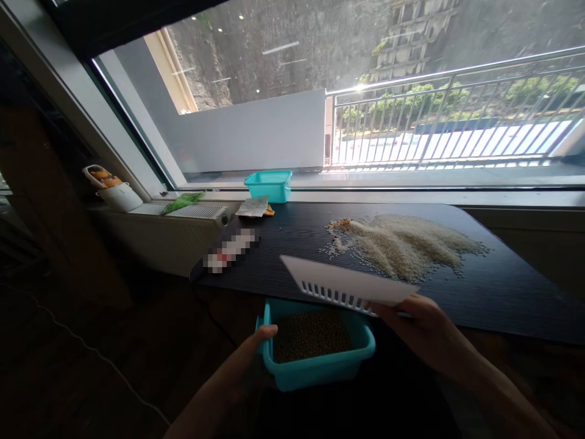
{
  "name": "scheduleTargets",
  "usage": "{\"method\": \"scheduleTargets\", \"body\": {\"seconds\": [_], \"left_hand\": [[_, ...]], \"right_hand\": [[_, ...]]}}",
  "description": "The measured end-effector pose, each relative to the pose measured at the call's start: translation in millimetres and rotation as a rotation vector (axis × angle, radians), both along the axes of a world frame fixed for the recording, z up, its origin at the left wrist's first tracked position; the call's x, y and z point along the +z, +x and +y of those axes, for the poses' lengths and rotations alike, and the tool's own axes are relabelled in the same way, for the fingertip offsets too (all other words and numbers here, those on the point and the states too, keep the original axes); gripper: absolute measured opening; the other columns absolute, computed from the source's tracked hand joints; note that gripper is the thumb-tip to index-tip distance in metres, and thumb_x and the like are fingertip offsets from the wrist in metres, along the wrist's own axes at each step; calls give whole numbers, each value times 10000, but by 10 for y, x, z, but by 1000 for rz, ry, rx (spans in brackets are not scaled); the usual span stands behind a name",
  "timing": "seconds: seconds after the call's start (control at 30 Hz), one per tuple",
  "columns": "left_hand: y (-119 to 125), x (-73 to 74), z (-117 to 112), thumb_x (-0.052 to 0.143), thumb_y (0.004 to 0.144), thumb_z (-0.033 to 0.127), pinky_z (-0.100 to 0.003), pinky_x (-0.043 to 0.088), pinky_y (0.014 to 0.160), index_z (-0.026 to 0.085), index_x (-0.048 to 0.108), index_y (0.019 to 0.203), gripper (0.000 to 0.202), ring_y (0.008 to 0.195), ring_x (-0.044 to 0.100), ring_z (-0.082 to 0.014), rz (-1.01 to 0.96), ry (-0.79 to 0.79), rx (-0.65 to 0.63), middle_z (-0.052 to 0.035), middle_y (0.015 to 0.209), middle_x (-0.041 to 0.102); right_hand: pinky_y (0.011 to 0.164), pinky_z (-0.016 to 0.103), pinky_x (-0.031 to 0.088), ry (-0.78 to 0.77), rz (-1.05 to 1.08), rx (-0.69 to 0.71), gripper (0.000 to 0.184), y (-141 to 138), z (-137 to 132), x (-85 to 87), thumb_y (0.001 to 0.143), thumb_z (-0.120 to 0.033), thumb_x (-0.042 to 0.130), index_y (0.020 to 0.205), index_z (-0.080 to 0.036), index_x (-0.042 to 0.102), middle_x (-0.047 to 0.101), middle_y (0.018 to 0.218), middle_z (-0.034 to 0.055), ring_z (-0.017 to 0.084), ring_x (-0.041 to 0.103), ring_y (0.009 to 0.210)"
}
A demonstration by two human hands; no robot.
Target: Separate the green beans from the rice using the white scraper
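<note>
My left hand [253, 350] grips the near-left rim of a teal plastic tub [320, 369] filled with small brownish beans [311, 335], held below the table's front edge. My right hand [418, 326] holds a white slotted tray [345, 283] by its right end, tilted over the tub. On the dark mat [283, 268] beyond lies a spread pile of white rice [406, 244] with a few brownish grains [340, 225] at its left end.
A second teal tub [269, 185] stands at the window sill, with a foil packet [253, 208] beside it. A white radiator [183, 213], a green cloth [183, 201] and a white cup [119, 196] sit at left. A cable [91, 350] runs across the dark floor.
</note>
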State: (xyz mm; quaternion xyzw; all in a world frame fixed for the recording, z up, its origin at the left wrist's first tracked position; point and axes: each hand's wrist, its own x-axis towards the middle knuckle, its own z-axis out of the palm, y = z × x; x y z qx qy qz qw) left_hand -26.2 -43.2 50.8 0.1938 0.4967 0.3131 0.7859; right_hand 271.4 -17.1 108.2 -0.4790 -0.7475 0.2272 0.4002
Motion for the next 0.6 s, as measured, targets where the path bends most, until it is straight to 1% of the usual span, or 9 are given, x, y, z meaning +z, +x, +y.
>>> {"method": "scheduleTargets", "body": {"seconds": [0.1, 0.17, 0.23, 0.3, 0.4, 0.5, 0.6], "left_hand": [[39, -42, -14, 549, 789, 473, -418, 522, 784, 93, 444, 1280, 629, 997, 625, -306, -8, 7, -4, -169, 1101, 648], [87, -98, -18, 568, 777, 475, -424, 518, 798, 94, 438, 1285, 647, 1017, 616, -314, -2, -1, 17, -170, 1120, 641], [141, -160, -14, 584, 767, 482, -426, 514, 813, 96, 448, 1281, 657, 1043, 605, -316, -1, -15, 44, -163, 1126, 642], [187, -217, 4, 605, 751, 486, -428, 505, 840, 94, 474, 1264, 659, 1064, 597, -319, -21, -41, 53, -155, 1119, 650], [208, -294, 64, 666, 701, 473, -422, 470, 913, 83, 546, 1203, 647, 1082, 592, -321, -60, -85, 24, -154, 1059, 679], [143, -404, 141, 705, 666, 451, -441, 416, 984, 81, 625, 1105, 579, 1104, 579, -334, -36, -83, -18, -161, 999, 699], [16, -550, 190, 717, 659, 423, -472, 366, 1030, 123, 680, 995, 453, 1142, 551, -340, 59, -52, -29, -136, 957, 713]], "right_hand": [[534, 250, 506, 93, 52, -268, 251, 104, 195, -6, 794, -370, 568, 799, -168, 718, 710, 741, 51, 183, 646, 615], [496, 248, 484, 119, 44, -371, 263, 160, 358, -14, 789, -374, 556, 826, -163, 709, 704, 732, 49, 166, 627, 549], [491, 247, 472, 135, -10, -429, 264, 197, 505, -9, 787, -372, 548, 841, -166, 705, 704, 746, 49, 160, 621, 529], [492, 243, 465, 149, -73, -458, 261, 212, 620, 9, 790, -367, 536, 830, -171, 703, 702, 744, 49, 161, 624, 533], [489, 234, 459, 164, -136, -461, 261, 210, 742, 35, 803, -351, 513, 826, -173, 702, 695, 734, 50, 157, 624, 538], [478, 227, 456, 155, -159, -447, 262, 203, 829, 27, 814, -348, 505, 828, -173, 700, 678, 692, 43, 152, 616, 530], [476, 222, 459, 134, -160, -425, 257, 210, 886, -17, 817, -352, 512, 852, -178, 698, 672, 682, 36, 150, 614, 533]]}}
